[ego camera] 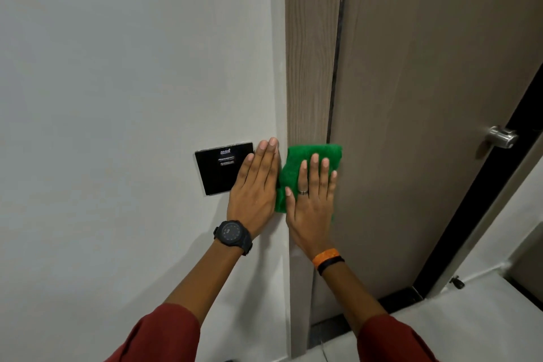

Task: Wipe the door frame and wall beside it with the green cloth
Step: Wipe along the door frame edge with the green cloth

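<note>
The green cloth lies flat against the wood-grain door frame, at about mid height. My right hand presses it there with flat, spread fingers, a ring on one finger. My left hand rests flat on the white wall just left of the frame, fingers together, holding nothing. Its fingertips overlap the right edge of a black wall panel. Part of the cloth is hidden under my right palm.
The brown door stands right of the frame, with a metal handle at its right edge. A dark gap runs between frame and door. Pale floor shows at the bottom right, with a small doorstop.
</note>
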A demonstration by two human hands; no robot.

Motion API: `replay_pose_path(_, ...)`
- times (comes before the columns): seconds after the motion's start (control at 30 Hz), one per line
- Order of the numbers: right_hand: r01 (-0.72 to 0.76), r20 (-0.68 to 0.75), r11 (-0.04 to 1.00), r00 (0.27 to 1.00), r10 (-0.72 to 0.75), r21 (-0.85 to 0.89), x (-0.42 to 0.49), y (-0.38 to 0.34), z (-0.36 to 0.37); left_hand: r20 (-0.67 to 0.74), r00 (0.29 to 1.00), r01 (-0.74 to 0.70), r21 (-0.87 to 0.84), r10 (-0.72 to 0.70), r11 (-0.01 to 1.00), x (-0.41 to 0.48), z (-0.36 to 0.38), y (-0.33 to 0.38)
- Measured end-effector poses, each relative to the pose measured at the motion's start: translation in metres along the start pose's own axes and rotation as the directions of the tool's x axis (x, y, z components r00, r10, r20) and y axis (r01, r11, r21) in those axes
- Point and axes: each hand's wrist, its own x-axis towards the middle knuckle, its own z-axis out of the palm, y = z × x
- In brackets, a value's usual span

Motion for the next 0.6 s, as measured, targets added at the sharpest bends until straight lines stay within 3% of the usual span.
replay_pose_path(0.17,-0.041,0.140,0.997,0.989,0.051,-0.071,-0.069,0.006,0.009,0.019,1.000,0.001,-0.068,0.000,0.998,-0.023,0.007,0.007)
replay_pose_path(0.47,-0.003,0.008,1.000,1.000,0.003,0.003,0.000,-0.001,0.001,0.103,0.993,-0.040,-0.118,0.052,0.992,-0.052,0.018,0.015)
replay_pose_path(0.6,-0.030,0.147,0.998,0.988,0.037,-0.046,-0.071,0.008,0.014,0.152,0.985,-0.063,-0.135,0.084,0.989,-0.066,0.026,0.016)
